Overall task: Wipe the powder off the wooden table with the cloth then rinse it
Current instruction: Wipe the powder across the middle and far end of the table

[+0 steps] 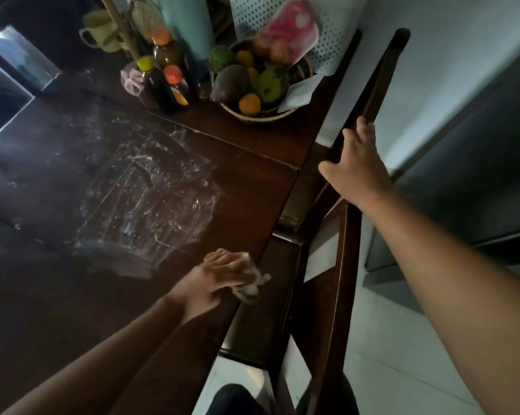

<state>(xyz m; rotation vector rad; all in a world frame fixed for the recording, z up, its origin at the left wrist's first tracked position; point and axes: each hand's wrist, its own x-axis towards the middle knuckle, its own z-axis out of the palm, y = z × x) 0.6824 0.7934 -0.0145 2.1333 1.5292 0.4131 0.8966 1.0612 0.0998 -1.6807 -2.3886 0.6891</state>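
On the dark, glossy wooden table (58,295) streaked with white powder (145,199), our left hand (214,280) presses curled fingers onto the crumpled cloth (252,283) near the edge, while our right hand (354,163) grips a chair's smooth rail (381,76).

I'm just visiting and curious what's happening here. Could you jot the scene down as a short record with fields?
setting: dark wooden table with a chair at its edge
left hand: grip closed on a cloth, near the table's edge
right hand: resting on the chair back
powder: white smears across the table's middle
also on table: fruit bowl, bottles, mugs
task state: powder not yet wiped off
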